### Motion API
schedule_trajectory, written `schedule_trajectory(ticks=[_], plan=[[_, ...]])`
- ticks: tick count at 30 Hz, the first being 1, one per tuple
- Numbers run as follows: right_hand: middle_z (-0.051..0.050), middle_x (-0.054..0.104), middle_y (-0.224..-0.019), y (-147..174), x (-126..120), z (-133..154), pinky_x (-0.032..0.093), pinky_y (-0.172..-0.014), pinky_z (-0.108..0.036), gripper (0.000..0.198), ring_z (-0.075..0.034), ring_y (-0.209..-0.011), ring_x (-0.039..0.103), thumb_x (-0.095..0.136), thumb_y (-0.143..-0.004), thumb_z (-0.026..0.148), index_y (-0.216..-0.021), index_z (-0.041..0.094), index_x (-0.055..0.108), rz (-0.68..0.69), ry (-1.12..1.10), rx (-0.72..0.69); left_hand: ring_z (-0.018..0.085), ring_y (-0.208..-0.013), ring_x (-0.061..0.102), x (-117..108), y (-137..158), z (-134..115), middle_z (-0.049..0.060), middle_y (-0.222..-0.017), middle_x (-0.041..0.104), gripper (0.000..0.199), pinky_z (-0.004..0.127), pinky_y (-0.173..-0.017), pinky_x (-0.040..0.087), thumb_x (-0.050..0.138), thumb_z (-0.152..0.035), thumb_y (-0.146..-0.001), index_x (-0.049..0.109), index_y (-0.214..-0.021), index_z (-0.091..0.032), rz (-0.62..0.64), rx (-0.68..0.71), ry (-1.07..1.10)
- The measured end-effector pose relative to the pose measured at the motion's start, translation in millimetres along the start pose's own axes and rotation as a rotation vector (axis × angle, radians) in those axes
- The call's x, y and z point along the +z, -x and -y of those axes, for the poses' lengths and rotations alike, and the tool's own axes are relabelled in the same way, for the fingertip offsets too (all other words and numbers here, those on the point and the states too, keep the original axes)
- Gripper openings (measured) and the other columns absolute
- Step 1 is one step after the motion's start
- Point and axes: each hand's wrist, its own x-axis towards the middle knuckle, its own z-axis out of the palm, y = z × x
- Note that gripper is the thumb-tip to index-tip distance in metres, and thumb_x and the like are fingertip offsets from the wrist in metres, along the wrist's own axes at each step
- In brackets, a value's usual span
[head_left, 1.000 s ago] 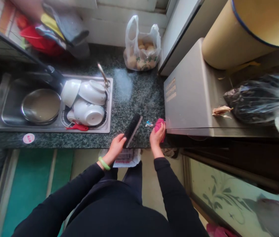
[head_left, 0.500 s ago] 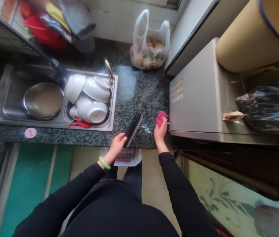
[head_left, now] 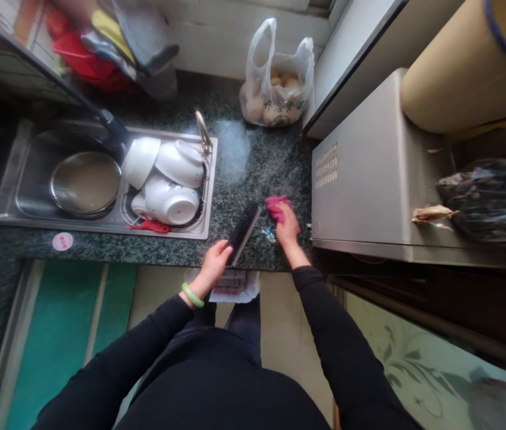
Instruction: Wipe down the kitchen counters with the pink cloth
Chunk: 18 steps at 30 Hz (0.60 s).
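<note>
My left hand (head_left: 215, 261), with a pale green bangle at the wrist, is closed around the near end of a long black ridged brush (head_left: 244, 230). The brush slants up and right over the front of the dark stone counter (head_left: 230, 179). Out to the right, my right hand (head_left: 287, 227) presses a bunched pink cloth (head_left: 276, 206) on the counter, its fingers wrapped over it. Beside that hand lies a small blue and white scrap (head_left: 269, 234). A white plastic bag (head_left: 250, 292) with something in it shows below the counter edge, near my left hand.
Left stands a steel sink (head_left: 6, 203) with a metal bowl (head_left: 85, 182), stacked white bowls (head_left: 172, 200), a red-handled tool (head_left: 150, 226) and a faucet (head_left: 203, 132). A bag of round brown items (head_left: 277, 98) sits behind. A metal box (head_left: 358, 173) bounds the right side.
My right hand has swept left with the pink cloth, closer to the small scrap. My left hand keeps the brush in nearly the same place. The view has shifted slightly.
</note>
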Motion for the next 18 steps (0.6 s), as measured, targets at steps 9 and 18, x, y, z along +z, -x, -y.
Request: schedule_trajectory(ticks=[9, 18], plan=[[-0.014, 0.060, -0.149, 31, -14, -2, 0.030, -0.129, -0.049, 0.054, -0.023, -0.145, 0.049, 0.044, -0.085, 0.013, -0.135, 0.016, 0.064, -0.183, 0.022, 0.122, 0.022, -0.092, 0.069, 1, 1, 2, 0.006, -0.097, 0.077, 0.024, 0.035, -0.092, 0.053, 0.066, -0.031, -0.081, 0.075, -0.096, -0.017, -0.006, -0.003, 0.000], [-0.011, 0.059, -0.153, 31, -10, 30, 0.035, -0.127, -0.047, 0.050, -0.024, -0.146, 0.050, 0.058, -0.086, 0.021, -0.136, 0.021, 0.065, 0.096, -0.129, 0.077, 0.022, -0.092, 0.068, 13, 9, -3, 0.007, -0.099, 0.078, 0.030, 0.034, -0.088, 0.055, 0.071, -0.038, -0.078, 0.074, -0.098, -0.015, 0.080, -0.011, 0.031]])
